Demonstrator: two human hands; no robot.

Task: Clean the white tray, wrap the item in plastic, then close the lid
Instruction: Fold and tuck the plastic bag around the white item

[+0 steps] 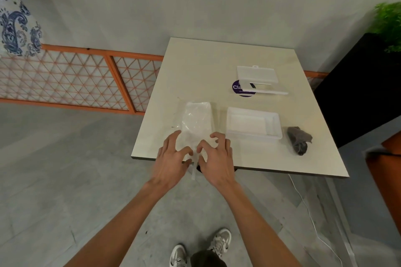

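1. While both hands work at the near edge of the table [195, 67], the plastic-wrapped item [196, 121] lies directly ahead of them, its long axis running from the fingers away toward the far side of the table.
2. Taking the white tray [253, 124] as landmark: the wrapped item sits just to its left, apart from it, with a strip of bare table between.
3. The left hand [171, 158] and the right hand [213, 156] crowd together at the near end of the item, fingers curled and pinching at the loose plastic there; a thin strip of plastic hangs down between them over the table edge.
4. Neither hand is clearly nearer the item, since both touch its near end, but the right hand is the one closer to the tray.
5. Right of the tray, just beside it, lies a crumpled dark cloth [298, 141].
6. Beyond the tray, well apart, rests the lid [257, 76], which seems to lean on a flat white piece.
7. My judgement: wrapping is the step in hand, and carrying the item over to the tray would be a sideways shift to the right, so the right hand leads.
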